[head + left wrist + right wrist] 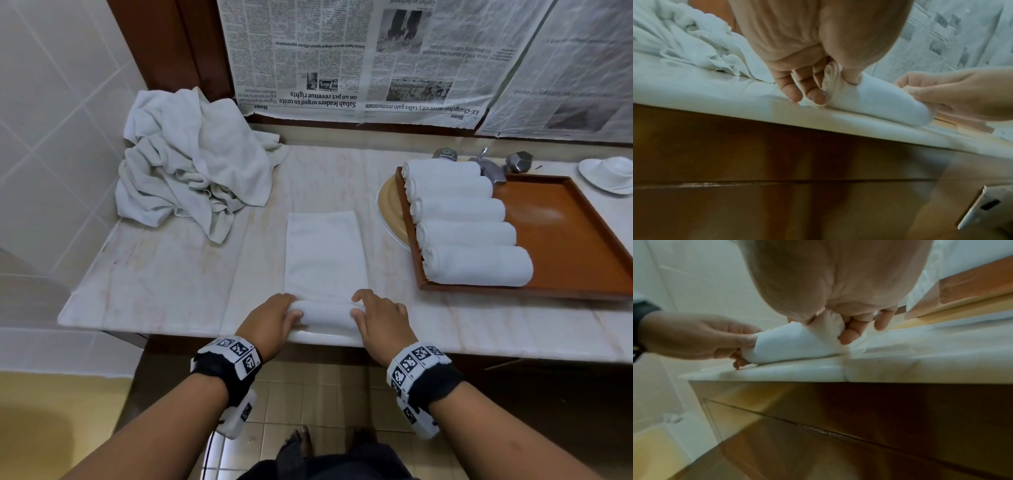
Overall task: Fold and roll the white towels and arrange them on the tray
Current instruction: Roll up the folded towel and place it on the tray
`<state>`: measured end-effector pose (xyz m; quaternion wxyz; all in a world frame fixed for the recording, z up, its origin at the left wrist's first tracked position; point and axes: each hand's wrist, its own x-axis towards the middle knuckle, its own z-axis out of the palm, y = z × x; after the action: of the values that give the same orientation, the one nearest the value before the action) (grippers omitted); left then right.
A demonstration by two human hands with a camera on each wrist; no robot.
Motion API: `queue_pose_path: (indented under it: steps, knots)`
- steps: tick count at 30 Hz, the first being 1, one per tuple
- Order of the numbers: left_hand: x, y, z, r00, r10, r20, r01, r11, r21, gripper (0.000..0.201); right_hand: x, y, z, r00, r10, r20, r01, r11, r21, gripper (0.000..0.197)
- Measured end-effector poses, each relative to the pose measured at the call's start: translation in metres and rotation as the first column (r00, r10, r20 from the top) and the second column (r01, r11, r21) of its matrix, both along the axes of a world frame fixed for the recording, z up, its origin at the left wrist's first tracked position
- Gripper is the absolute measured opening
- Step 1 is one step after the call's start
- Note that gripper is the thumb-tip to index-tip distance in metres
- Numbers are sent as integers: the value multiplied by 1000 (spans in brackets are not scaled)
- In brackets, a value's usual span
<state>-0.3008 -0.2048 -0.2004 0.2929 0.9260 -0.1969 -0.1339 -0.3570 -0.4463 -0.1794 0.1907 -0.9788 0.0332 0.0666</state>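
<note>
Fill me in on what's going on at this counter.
A person is rolling a folded white towel on the marble counter. The left hand and right hand each grip one end of the roll at the near edge; most of the towel still lies flat beyond it. Five finished rolls sit in a row on the wooden tray, which has room left. A heap of unfolded towels waits at the far left.

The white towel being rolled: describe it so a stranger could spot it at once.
On the pale marble counter, left of the brown wooden tray, a folded white towel lies flat. Unlike the five finished rolls on the tray, only its near end is rolled, gripped by the left hand and right hand.
</note>
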Motion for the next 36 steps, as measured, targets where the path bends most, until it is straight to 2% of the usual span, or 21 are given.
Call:
queue_pose_path:
  steps: [3,4,6,9,11,14,16,18,20,21,23,25,27,29,34,36]
  knots:
    - [2,-3,0,998,46,-39,-47,999,-24,43,-5,-1,-1,995,87,-47,-90,994,-66,51]
    - [3,-3,1,997,62,-51,-63,998,-30,39,-5,-3,-2,989,121,-80,-130,985,-110,56]
    - [0,-4,3,994,81,-76,-85,995,-58,32,-3,-6,-2,981,162,-109,-178,970,-165,56]
    - [-6,-3,1,998,44,-35,-46,997,-58,48,3,-10,-2,977,196,-86,-209,960,-186,62]
    - [-9,-2,-1,999,42,-13,-42,999,-9,53,7,-11,-2,973,220,-63,-228,960,-163,57]
    - [-10,-1,-1,996,57,65,-60,997,48,39,14,-9,0,969,239,-63,-245,964,-107,42]
    - [-9,-2,-1,994,50,100,-58,995,79,36,19,-6,5,962,253,-100,-264,958,-114,39]
    - [-7,-3,-1,995,48,88,-58,992,111,52,25,-2,11,947,285,-150,-309,935,-176,38]
    - [-4,-6,0,995,58,80,-70,985,159,66,31,3,14,953,275,-126,-296,936,-192,33]
    - [-2,-9,2,995,65,77,-79,978,192,64,32,5,13,966,244,-89,-256,954,-159,30]
    - [1,-13,4,993,90,77,-106,965,238,46,31,8,8,978,210,8,-207,968,-140,25]
    - [4,-17,6,991,114,73,-129,956,263,36,24,7,-1,962,251,105,-232,958,-169,27]
    - [6,-20,9,990,134,49,-143,944,297,32,16,2,-9,942,311,124,-295,946,-132,42]
    - [7,-22,13,988,155,21,-153,929,337,31,10,-8,-16,937,345,56,-338,934,-116,63]
    - [8,-18,14,939,335,-75,-292,894,339,45,7,-15,-19,933,357,41,-347,925,-155,73]
    - [9,-15,13,926,356,-128,-297,894,336,50,11,-12,-13,935,355,-1,-352,927,-133,89]
